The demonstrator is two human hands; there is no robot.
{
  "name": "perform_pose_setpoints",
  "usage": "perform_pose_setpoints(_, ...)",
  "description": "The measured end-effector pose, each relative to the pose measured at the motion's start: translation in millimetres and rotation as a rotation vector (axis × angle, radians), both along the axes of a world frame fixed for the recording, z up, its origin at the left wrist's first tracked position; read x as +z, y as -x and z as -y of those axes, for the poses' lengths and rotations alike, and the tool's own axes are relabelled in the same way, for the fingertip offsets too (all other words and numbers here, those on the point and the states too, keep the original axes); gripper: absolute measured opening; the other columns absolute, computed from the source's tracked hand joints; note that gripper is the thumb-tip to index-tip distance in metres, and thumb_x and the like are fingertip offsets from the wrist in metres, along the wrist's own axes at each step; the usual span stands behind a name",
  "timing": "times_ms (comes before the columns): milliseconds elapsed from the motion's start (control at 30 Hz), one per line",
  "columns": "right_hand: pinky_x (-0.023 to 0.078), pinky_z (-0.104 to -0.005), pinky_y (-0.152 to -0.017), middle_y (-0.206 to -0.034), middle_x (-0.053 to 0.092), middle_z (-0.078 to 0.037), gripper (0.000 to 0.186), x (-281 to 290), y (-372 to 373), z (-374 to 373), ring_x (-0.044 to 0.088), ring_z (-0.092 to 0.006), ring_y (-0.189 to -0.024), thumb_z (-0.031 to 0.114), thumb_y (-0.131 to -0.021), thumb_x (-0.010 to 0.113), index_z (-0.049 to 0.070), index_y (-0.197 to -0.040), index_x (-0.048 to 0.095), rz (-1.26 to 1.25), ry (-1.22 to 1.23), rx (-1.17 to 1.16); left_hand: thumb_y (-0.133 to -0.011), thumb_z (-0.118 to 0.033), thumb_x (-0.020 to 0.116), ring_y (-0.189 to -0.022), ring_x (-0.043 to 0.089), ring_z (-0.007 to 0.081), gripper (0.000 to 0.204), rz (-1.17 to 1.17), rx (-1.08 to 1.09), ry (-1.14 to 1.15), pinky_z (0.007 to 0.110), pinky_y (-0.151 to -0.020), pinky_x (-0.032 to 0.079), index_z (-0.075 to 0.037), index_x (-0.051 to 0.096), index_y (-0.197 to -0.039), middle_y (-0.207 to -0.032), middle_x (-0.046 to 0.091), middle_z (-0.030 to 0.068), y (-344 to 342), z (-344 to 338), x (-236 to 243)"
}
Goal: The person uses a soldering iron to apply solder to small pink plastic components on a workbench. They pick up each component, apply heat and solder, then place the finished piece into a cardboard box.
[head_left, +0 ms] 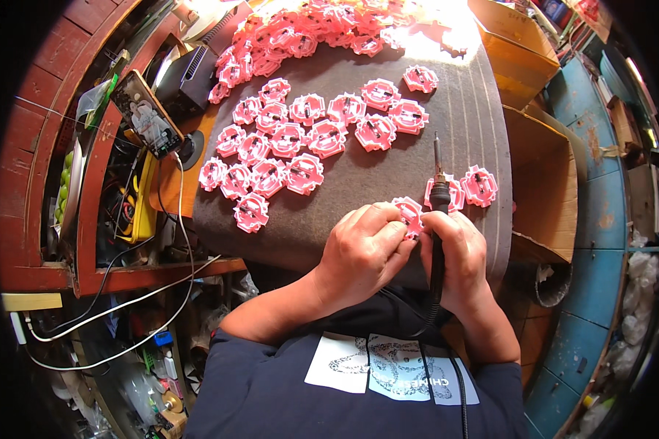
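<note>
My left hand (pixel 360 247) is closed, pinching a small pink plastic part (pixel 408 212) at the table's near edge. My right hand (pixel 458 254) is closed around a black-handled soldering iron (pixel 439 194), whose metal tip points up and away from the part. The right fingertips also meet the near right side of that pink part. Just beyond the iron lies another pink part (pixel 455 196), partly hidden by the handle, with one more pink piece (pixel 480 186) to its right. Several similar pink pieces (pixel 306 108), with dark bits in their middles, are spread across the grey mat (pixel 388 172).
A heap of pink parts (pixel 271 40) covers the far side in bright light. At the left, a phone (pixel 146 113) stands by a black box (pixel 187 80), with white cables (pixel 187 241) hanging below. Cardboard boxes (pixel 549 183) and blue cabinets (pixel 592 285) stand right.
</note>
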State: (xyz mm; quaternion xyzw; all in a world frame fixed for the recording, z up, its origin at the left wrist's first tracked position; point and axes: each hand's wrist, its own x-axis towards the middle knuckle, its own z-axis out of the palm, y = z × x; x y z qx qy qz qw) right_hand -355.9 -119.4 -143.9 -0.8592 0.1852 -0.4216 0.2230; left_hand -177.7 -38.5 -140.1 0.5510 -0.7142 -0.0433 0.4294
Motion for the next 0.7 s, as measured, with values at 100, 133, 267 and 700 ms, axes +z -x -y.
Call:
perform_pose_setpoints(100, 0.049, -0.0442, -0.064, -0.093, 0.066, -0.015, 0.048, 3, 2, 0, 0.061, -0.0344, -0.072, -0.014, -0.082, 0.071, 0.002, -0.126, 0.061, -0.011, -0.004, 0.026, -0.085, -0.006, 0.084, -0.095, 0.071, 0.0338, 0.022, 0.052, -0.027, -0.018, 0.045, -0.081, 0.058, -0.001, 0.070, -0.102, -0.111, 0.070, 0.0135, -2, -2, 4)
perform_pose_setpoints(133, 0.048, -0.0440, -0.063, -0.092, 0.066, -0.015, 0.048, 4, 5, 1, 0.061, -0.0340, -0.071, -0.014, -0.082, 0.071, 0.002, -0.126, 0.061, -0.025, -0.008, 0.043, -0.085, -0.004, 0.083, -0.095, 0.070, 0.0335, 0.023, 0.085, -0.027, -0.024, 0.044, -0.081, 0.058, 0.000, 0.071, -0.104, -0.112, 0.070, 0.0136, -3, -4, 6)
perform_pose_setpoints(267, 0.049, -0.0461, -0.065, -0.096, 0.068, -0.017, 0.049, 8, 5, -6, 0.062, -0.0371, -0.073, -0.010, -0.078, 0.068, 0.001, -0.125, 0.065, -0.032, -0.056, 0.068, -0.085, 0.002, 0.081, -0.094, 0.070, 0.0326, 0.029, 0.119, -0.023, -0.009, 0.043, -0.081, 0.057, 0.000, 0.072, -0.113, -0.114, 0.069, 0.0143, -5, -12, 9)
perform_pose_setpoints(700, 0.054, -0.0429, -0.069, -0.100, 0.071, -0.018, 0.043, 0, -4, -6, 0.067, -0.0356, -0.077, -0.007, -0.087, 0.071, 0.000, -0.128, 0.062, 0.100, -0.101, 0.052, -0.086, 0.007, 0.076, -0.096, 0.073, 0.0350, 0.030, -0.155, -0.112, -0.101, 0.041, -0.081, 0.060, 0.000, 0.074, -0.116, -0.112, 0.068, 0.0167, -6, -3, 2)
